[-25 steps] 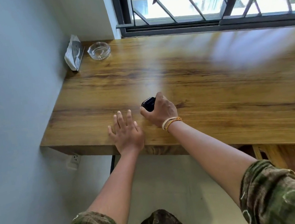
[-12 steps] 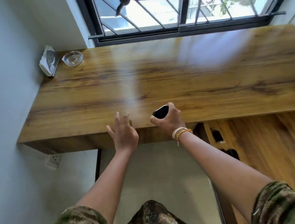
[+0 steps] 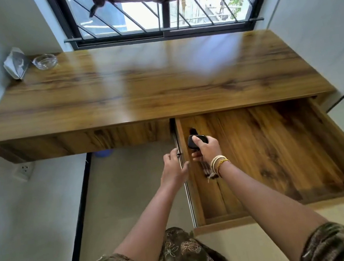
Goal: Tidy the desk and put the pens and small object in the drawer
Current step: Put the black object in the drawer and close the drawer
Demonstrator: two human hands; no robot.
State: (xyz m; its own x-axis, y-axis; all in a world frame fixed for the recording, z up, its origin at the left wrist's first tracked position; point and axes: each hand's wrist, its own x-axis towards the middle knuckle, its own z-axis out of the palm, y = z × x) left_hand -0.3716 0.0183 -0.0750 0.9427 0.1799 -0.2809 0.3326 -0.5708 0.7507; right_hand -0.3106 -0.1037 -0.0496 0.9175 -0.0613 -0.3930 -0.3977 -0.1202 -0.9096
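- Since half a second ago, the right hand [image 3: 205, 149] has carried the small black rounded object [image 3: 197, 141] off the wooden desk top [image 3: 138, 86] and now grips it over the open wooden drawer [image 3: 280, 155], near its left wall.
- Left hand [image 3: 173, 170] hangs beside the drawer's metal slide rail [image 3: 186, 192], fingers loosely spread, holding nothing.
- Dark pens [image 3: 206, 167] lie in the drawer beneath the right wrist, partly hidden.
- Clear glass dish [image 3: 44, 61] and a folded grey packet [image 3: 16, 63] sit at the desk's far-left corner.

Thin dark pens [image 3: 205, 168] in open wooden drawer [image 3: 281, 159] mostly hidden under right hand [image 3: 207, 149]; count unclear. Left hand [image 3: 173, 170] motion-blurred. Blue object [image 3: 103, 153] under desk mostly hidden.
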